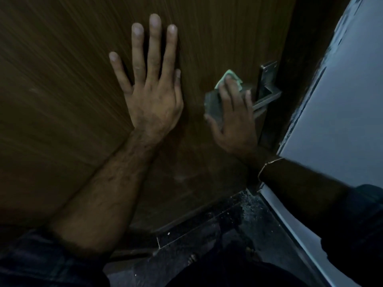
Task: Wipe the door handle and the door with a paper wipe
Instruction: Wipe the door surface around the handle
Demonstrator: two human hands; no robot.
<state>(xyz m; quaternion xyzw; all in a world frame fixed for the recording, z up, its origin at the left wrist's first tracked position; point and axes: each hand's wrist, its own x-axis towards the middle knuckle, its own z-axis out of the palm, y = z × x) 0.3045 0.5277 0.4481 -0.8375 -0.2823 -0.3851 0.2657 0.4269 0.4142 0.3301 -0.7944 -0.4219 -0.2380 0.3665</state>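
- Left hand [152,94]: fingers spread flat on the door [62,79], likely steadying it.
- Right hand [234,119], at 3 o'clock: fingers straight, pressing paper wipe [214,106] against the panel.
- Door handle [267,94]: just beyond the wipe, at 2 o'clock.

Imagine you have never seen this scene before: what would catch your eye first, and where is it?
First, the left hand, spread flat with straight fingers on the brown wooden door near the middle of the view. Just to its right, the right hand presses a pale paper wipe against the door beside the metal door handle. A pale grey wall fills the right edge.
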